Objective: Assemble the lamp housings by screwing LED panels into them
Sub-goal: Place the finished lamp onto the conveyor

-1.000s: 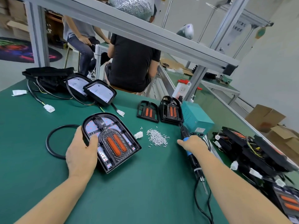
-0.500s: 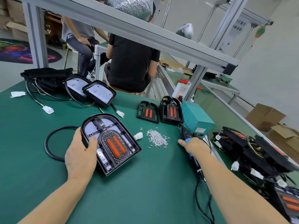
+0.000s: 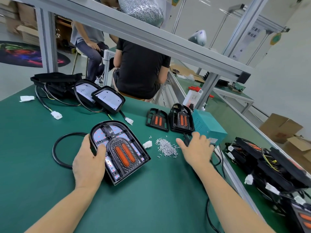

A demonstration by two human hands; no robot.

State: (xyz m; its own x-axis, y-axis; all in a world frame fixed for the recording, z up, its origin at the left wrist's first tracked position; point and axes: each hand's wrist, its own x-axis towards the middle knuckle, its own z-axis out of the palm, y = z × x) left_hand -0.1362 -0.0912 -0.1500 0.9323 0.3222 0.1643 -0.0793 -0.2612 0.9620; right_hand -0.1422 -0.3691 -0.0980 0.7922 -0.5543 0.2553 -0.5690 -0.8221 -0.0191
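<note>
Green bench [image 3: 151, 199], lamp housing [image 3: 119, 151] arch pointing away

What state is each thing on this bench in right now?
Lamp housing: flat on the mat, LED panel inside, gripped at its left edge.
Left hand: holding the housing.
Right hand: fingers spread, beside the screws.
Screws: loose pile.
Black ring: lying flat.

Bright, even light from above. Soft, faint shadows on green table [image 3: 151, 207]. Straight frame bars bend near edges. Right side blurry.
</note>
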